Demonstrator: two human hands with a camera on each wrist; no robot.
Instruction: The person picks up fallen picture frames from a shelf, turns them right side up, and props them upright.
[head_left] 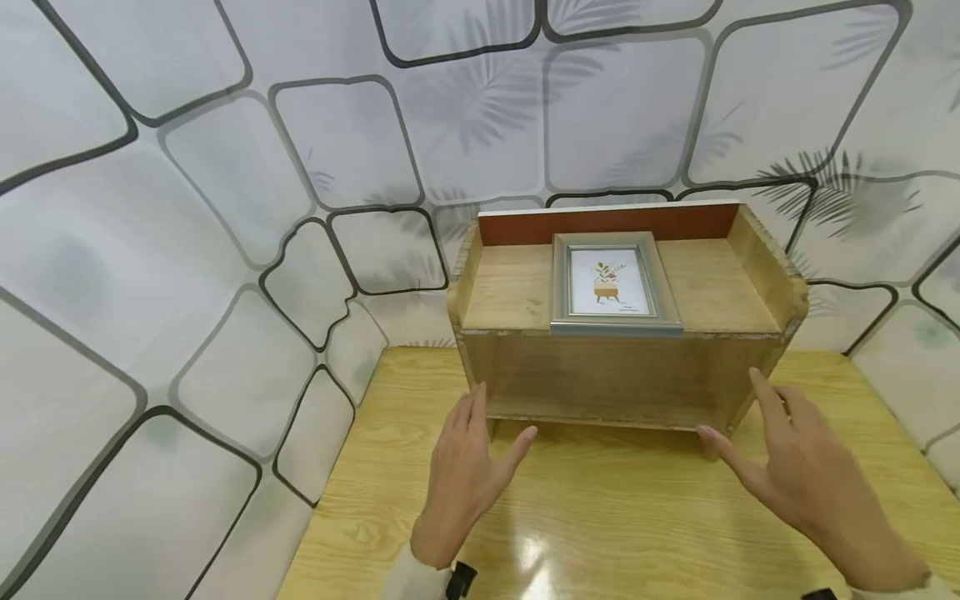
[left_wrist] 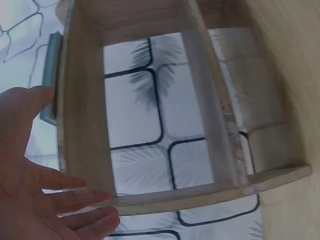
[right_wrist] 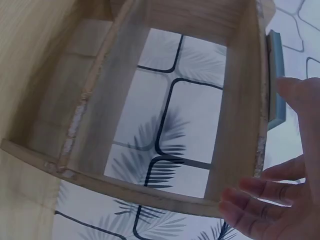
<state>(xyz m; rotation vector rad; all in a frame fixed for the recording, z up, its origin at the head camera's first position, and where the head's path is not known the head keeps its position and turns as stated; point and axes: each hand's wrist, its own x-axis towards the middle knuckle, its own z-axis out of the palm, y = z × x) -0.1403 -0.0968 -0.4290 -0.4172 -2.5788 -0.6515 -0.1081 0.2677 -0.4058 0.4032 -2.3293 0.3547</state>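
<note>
A small wooden shelf unit (head_left: 517, 287) with worn edges stands on the table. On its top board lies a silver-grey picture frame (head_left: 651, 283) around a drawing of a potted plant, its front edge slightly past the board. My left hand (head_left: 461, 479) is at the unit's lower left front, fingers extended and thumb spread. Across from it, my right hand (head_left: 810, 475) is spread in the same way near the right side panel. Both hold nothing. Each wrist view shows fingers beside a side panel (left_wrist: 175, 200) (right_wrist: 145, 197); whether they touch it I cannot tell.
The table (head_left: 600, 517) has a yellow wood-grain top. Behind and to the left hang pale cloth walls (head_left: 210, 358) with dark rounded outlines and leaf prints. Through the unit's open back, the wrist views show this cloth. A dark strap (head_left: 461, 579) circles the left wrist.
</note>
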